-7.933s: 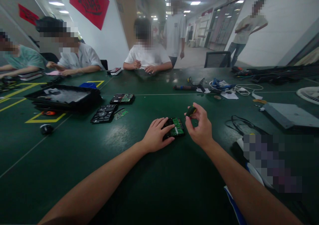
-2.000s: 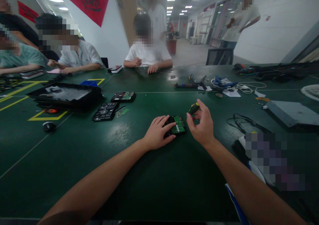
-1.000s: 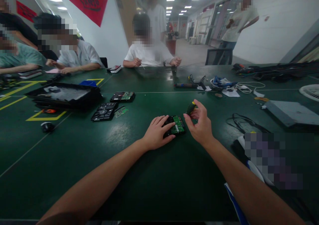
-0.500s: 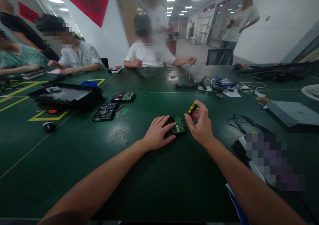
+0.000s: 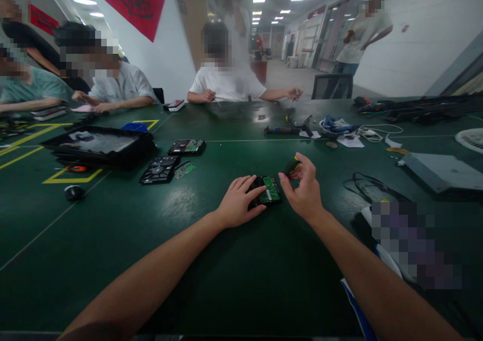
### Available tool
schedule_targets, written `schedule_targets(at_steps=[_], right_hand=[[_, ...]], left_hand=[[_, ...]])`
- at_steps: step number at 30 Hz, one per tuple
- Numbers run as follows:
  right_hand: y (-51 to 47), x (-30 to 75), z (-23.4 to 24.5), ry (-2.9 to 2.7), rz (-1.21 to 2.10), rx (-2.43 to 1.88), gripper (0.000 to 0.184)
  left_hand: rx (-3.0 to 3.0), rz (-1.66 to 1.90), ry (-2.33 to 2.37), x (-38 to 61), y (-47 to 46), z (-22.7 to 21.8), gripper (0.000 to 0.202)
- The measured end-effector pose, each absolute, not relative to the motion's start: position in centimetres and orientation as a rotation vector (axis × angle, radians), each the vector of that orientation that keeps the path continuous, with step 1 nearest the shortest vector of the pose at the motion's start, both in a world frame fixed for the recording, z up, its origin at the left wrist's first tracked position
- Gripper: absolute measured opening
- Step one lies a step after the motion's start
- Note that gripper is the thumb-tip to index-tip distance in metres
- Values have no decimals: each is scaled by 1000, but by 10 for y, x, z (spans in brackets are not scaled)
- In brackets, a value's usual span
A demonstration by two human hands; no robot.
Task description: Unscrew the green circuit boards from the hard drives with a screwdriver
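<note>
A hard drive [image 5: 272, 192] lies on the green table with its green circuit board facing up. My left hand [image 5: 241, 200] holds it from the left, fingers over the top and thumb along the near edge, so much of its left part is hidden. Just to the right, my right hand [image 5: 305, 187] grips a screwdriver [image 5: 292, 166] by its black and yellow handle, between thumb and fingers. The handle leans, its upper end away from the drive. The shaft is hard to make out, and I cannot tell whether the tip touches a screw.
Left of the drive lie two more hard drives [image 5: 160, 170] [image 5: 186, 147] and a loose circuit board [image 5: 184, 169]. Farther left stand a black tray [image 5: 139, 147] and a small black object [image 5: 74, 193]. Cables [image 5: 377, 190] and a grey metal box [image 5: 441, 172] are at right. People sit across the table.
The screwdriver handle has turned in my right fingers, and its yellow patches now face away. Both hands and the hard drive have stayed in place.
</note>
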State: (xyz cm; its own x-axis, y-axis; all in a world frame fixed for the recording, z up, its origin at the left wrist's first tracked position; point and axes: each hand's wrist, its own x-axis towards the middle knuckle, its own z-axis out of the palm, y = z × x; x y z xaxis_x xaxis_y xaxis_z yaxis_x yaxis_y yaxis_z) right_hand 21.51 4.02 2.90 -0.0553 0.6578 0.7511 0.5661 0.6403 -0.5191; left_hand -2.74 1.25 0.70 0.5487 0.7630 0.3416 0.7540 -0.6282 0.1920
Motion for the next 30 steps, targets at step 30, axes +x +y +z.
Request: schedule_targets(at_steps=[30], right_hand=[[37, 214, 33, -1729, 95, -991, 74]], left_hand=[[2723, 654, 1325, -27, 13, 5, 61]])
